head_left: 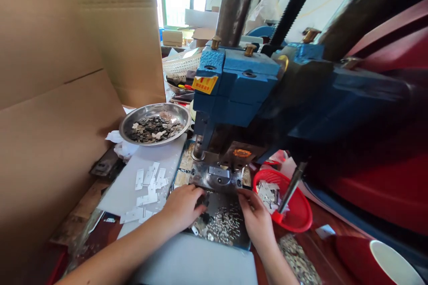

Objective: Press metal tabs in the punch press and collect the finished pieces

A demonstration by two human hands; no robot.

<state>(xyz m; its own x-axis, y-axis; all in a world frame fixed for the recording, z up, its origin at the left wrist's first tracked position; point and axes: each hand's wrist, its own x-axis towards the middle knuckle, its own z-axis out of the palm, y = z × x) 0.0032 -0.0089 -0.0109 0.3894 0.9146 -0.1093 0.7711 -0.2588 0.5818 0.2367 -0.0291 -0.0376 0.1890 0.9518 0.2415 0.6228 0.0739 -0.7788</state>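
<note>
A blue punch press (234, 84) stands in front of me, with a small metal plate (219, 172) lying on its die bed. My left hand (182, 207) rests at the front left of the bed, fingers curled at its edge over a tray of tiny metal scraps (224, 227). On the right of that tray my right hand (256, 218) has its fingers bent together near the die. What either hand grips is hidden. Flat metal strips (149, 187) lie on a white board (123, 189) just left of my left hand.
A steel bowl (154, 123) of dark metal offcuts sits behind the white board. A red basket (294, 207) with punched pieces and a press lever (291, 187) stand at the right. Cardboard walls (50, 98) close off the left. A red-and-white cup (388, 265) is at lower right.
</note>
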